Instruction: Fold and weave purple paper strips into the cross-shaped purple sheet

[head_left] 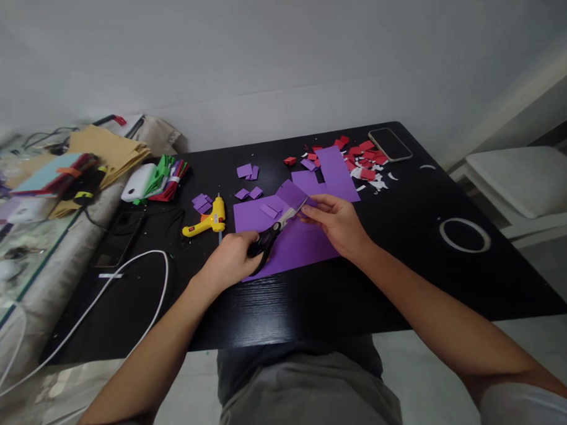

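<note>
"Where's the purple piece?"

"The purple piece (291, 191) is over a larger purple sheet (305, 247), its edge meeting the scissors (277, 226)."

"And the hands?"

"Left grip (233, 254) is closed around the looped end of the scissors; right grip (339, 222) pinches the piece between thumb and fingers."

"Farther out?"

"A yellow glue gun (214, 219) lies left of the sheet on the black tabletop (345, 301). Red scraps (366, 156) lie beside a phone (390, 145), toward the far right corner."

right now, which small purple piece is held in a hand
The purple piece pinched in the right hand, scissors at its edge; other purple pieces lie on the table or larger purple sheet.
</note>
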The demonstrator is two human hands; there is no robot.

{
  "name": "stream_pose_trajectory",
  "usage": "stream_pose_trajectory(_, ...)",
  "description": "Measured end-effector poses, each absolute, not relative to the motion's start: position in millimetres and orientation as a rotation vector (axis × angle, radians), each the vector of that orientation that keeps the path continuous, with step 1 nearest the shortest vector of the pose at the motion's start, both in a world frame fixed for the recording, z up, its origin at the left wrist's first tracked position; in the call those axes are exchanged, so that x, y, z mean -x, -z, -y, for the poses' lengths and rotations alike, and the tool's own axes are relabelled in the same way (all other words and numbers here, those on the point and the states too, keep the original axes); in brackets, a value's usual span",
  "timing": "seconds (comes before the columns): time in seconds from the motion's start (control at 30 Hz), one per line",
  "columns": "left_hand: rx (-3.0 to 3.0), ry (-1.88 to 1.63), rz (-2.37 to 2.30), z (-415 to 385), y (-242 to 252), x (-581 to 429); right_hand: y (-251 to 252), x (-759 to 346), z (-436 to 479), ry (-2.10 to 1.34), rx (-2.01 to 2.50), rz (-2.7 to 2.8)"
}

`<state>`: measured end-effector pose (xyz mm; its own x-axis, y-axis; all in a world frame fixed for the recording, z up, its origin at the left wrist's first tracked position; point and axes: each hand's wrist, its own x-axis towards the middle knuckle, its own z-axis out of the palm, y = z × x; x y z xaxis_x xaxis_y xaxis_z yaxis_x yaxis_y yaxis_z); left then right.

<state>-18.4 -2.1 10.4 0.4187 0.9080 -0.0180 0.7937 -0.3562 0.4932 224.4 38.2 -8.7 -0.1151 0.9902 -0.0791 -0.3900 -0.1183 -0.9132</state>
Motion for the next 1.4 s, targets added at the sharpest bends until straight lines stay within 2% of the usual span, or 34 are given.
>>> stream_pose_trajectory(1.4,-2.408,-0.142,-1.626,4.3,-10.4,14.4,9.2,-223.5,-36.4,-1.522,0.957,0.900)
